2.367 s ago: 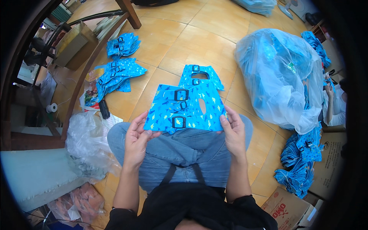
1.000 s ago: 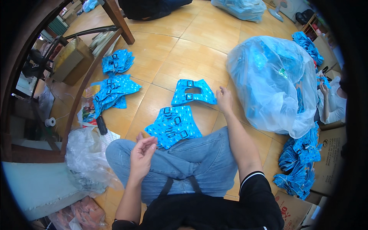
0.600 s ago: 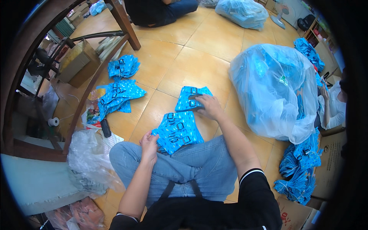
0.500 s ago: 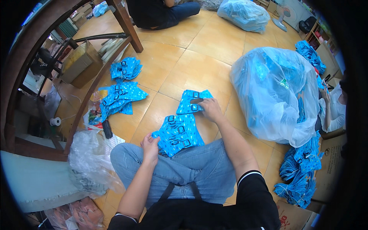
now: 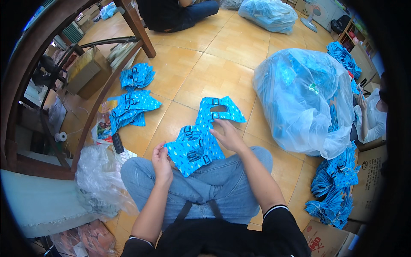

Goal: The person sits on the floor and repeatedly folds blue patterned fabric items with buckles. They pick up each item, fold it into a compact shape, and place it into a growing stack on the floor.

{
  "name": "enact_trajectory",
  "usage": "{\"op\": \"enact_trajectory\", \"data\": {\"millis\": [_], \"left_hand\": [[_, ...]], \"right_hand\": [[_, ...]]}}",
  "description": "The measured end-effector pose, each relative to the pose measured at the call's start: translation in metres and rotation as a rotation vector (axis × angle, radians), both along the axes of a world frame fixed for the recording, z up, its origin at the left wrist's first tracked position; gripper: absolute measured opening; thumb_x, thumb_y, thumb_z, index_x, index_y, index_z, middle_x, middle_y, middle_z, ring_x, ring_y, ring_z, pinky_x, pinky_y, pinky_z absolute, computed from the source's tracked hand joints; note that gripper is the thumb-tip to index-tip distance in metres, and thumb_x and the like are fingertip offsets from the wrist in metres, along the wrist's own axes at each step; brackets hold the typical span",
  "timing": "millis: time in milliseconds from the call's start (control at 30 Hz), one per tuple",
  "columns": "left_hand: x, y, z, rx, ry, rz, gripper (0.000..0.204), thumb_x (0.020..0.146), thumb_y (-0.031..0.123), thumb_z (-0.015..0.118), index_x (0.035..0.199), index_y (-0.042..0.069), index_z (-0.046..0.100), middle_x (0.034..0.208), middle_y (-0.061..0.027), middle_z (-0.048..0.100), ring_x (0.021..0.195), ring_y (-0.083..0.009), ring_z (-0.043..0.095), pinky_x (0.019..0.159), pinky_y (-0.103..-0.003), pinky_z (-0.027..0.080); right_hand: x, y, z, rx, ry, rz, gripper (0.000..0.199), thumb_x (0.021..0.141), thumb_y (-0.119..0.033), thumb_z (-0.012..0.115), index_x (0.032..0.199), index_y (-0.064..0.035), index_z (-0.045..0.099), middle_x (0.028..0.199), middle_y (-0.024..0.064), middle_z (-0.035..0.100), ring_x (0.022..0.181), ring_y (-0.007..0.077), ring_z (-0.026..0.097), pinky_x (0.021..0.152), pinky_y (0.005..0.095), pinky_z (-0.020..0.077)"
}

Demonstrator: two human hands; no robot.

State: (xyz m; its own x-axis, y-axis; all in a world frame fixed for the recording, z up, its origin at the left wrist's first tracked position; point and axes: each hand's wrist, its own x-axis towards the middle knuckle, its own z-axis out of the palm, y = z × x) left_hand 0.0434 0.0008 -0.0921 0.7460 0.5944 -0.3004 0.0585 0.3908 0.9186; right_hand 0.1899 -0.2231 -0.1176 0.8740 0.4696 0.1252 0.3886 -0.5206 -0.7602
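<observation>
Glossy tan floor tiles (image 5: 231, 49) with thin dark joints spread toward the far side, catching soft light. A dark brown wooden frame (image 5: 139, 32) stands at left, beside a pale blue surface (image 5: 43, 205) at near left. At far right, a fan (image 5: 310, 18) stands near a crowded shelf (image 5: 354, 36).

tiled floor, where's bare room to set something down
Widest free patch: the tiled floor bordered by the left-side blue stacks, large plastic bag and far seated person. A narrower strip: between bag and right forearm. Crowded: between the left hand and right hand, where blue pieces lie.
</observation>
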Motion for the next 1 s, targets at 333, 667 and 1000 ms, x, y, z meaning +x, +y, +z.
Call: {"op": "enact_trajectory", "data": {"millis": [333,667,1000], "left_hand": [[-0.009,0.008,0.072,-0.283,-0.333,-0.030,0.046,0.097,0.018,0.050,0.137,0.001,0.034,0.115,-0.0121,0.057,0.103,-0.0178,0.057,0.092,-0.033,0.046],[-0.039,-0.041,0.064,0.013,-0.105,-0.330,0.056,0.090,0.011,0.061,0.139,0.000,0.035,0.114,-0.0093,0.061,0.109,-0.0148,0.055,0.094,-0.031,0.043],[-0.045,-0.006,0.113,0.454,0.083,-1.360,0.038,0.084,0.012,0.068,0.120,0.002,0.058,0.093,-0.0091,0.069,0.084,-0.0124,0.065,0.076,-0.028,0.050]], "right_hand": [[-0.088,0.007,0.042,0.787,0.850,-0.107,0.062,0.090,-0.023,0.064,0.140,-0.0062,0.031,0.093,0.0055,0.062,0.077,0.0099,0.059,0.060,0.0217,0.0460],[-0.151,0.036,0.060,0.792,0.782,-0.291,0.041,0.087,-0.015,0.068,0.116,-0.0037,0.043,0.107,0.0086,0.058,0.086,0.0111,0.058,0.068,0.0248,0.0511],[-0.117,-0.019,0.111,0.109,0.220,0.104,0.064,0.075,-0.030,0.076,0.125,0.0014,0.051,0.122,0.0200,0.057,0.115,0.0322,0.054,0.096,0.0388,0.0414]]}}
